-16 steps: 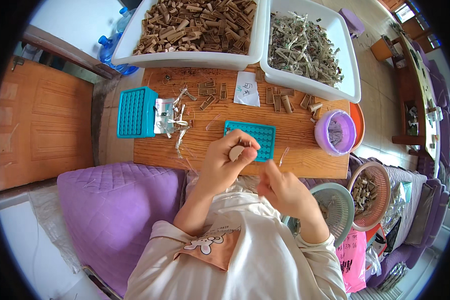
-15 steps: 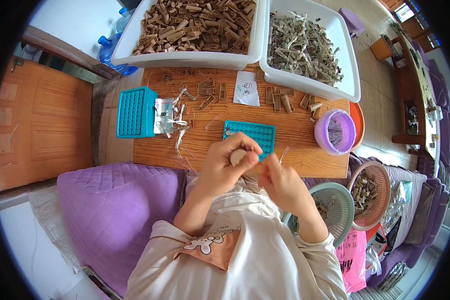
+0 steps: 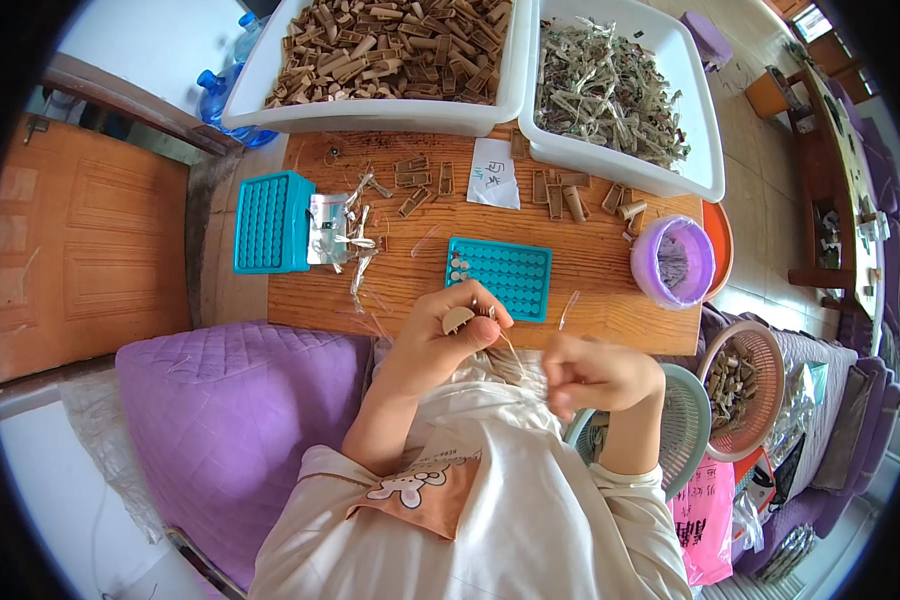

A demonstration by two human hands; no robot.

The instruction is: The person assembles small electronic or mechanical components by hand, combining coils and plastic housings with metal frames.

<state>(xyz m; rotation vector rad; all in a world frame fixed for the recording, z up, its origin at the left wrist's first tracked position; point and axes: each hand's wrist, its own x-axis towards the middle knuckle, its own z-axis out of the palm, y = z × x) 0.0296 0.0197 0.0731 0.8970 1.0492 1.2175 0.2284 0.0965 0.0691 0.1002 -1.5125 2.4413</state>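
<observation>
In front of me my left hand point(image 3: 440, 335) is closed round a tan plastic casing point(image 3: 458, 320) with a rounded end. A thin pale wire point(image 3: 511, 348) trails from its fingertips toward my lap. My right hand point(image 3: 602, 375) is held apart to the right, fingers curled in; whether anything is between them is hidden. Just beyond the left hand lies a teal tray point(image 3: 510, 280) with rows of small wells. Several small round silvery pieces point(image 3: 458, 268) sit at its left end.
Stacked teal trays point(image 3: 273, 222) stand at the left beside silvery wired parts point(image 3: 355, 240). Loose tan casings point(image 3: 411, 180) lie farther back. White bins of casings point(image 3: 370, 115) and wired parts point(image 3: 625, 160) line the far edge. A purple bucket point(image 3: 660, 290) and two baskets point(image 3: 690, 420) are at right.
My right hand has moved away from the left, to the right and slightly nearer me. My left hand has drawn a little left and nearer, uncovering the tray; a wire now shows below it.
</observation>
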